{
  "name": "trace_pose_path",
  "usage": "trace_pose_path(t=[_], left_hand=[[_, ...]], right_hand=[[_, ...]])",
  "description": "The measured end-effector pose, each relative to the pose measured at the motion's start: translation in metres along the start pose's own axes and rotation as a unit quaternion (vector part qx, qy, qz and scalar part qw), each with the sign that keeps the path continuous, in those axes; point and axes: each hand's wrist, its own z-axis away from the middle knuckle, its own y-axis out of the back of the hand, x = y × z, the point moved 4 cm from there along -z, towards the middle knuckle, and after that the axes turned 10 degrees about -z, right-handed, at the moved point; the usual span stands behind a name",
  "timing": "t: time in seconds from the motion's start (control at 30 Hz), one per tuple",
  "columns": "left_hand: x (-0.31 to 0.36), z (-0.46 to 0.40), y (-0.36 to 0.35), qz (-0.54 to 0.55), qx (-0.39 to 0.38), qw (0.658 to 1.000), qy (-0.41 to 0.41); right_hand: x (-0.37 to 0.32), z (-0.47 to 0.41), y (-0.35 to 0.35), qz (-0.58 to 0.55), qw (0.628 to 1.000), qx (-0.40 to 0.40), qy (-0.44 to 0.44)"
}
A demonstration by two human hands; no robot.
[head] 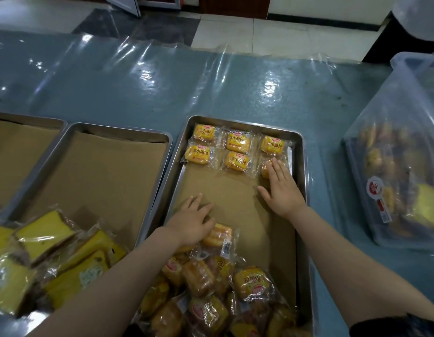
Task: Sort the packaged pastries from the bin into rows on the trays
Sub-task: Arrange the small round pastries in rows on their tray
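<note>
Three metal trays stand side by side on the table, each lined with brown paper. The right tray [300, 166] holds six small yellow bread packets in two rows of three at its far end: top row left [204, 132], centre [238, 141], right [272, 144]; second row left [198, 154], centre [236, 161], and a right packet [266, 168] partly covered by the right hand [283, 188]. That hand lies flat with fingers straight and slightly spread, fingertips resting on the packet, clamping nothing. The left hand [193, 221] lies palm down on the brown paper, fingers extended, its edge touching a loose packet [218, 235] at the top of a heap of packets [211, 293] filling the near end of this tray; the heap count cannot be told. The middle tray [128, 132] carries yellow cake slice packets [65, 254] at its near left corner. The left tray [41, 119] is only partly in view. One clear plastic bin [391, 171] with more packets stands well apart at the right
</note>
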Motion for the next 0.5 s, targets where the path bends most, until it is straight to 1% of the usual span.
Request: trace_pose_path(t=[0.07, 0.13, 0.23, 0.33, 0.5], left_hand=[[-0.003, 0.002, 0.003, 0.036, 0.011, 0.999, -0.005], [-0.007, 0.004, 0.006, 0.074, 0.021, 0.997, -0.012], [-0.013, 0.005, 0.011, 0.105, 0.027, 0.994, -0.018], [-0.015, 0.009, 0.012, 0.091, 0.021, 0.995, -0.025], [-0.007, 0.026, 0.005, 0.138, 0.035, 0.988, -0.058]], right_hand=[[-0.014, 0.012, 0.005, -0.028, 1.0, 0.009, 0.004], [-0.035, 0.028, 0.007, -0.062, 0.998, -0.007, 0.028], [-0.069, 0.058, 0.007, -0.14, 0.986, -0.063, 0.071], [-0.093, 0.084, 0.003, -0.212, 0.966, -0.128, 0.078], [-0.112, 0.11, -0.011, -0.203, 0.955, -0.183, 0.113]])
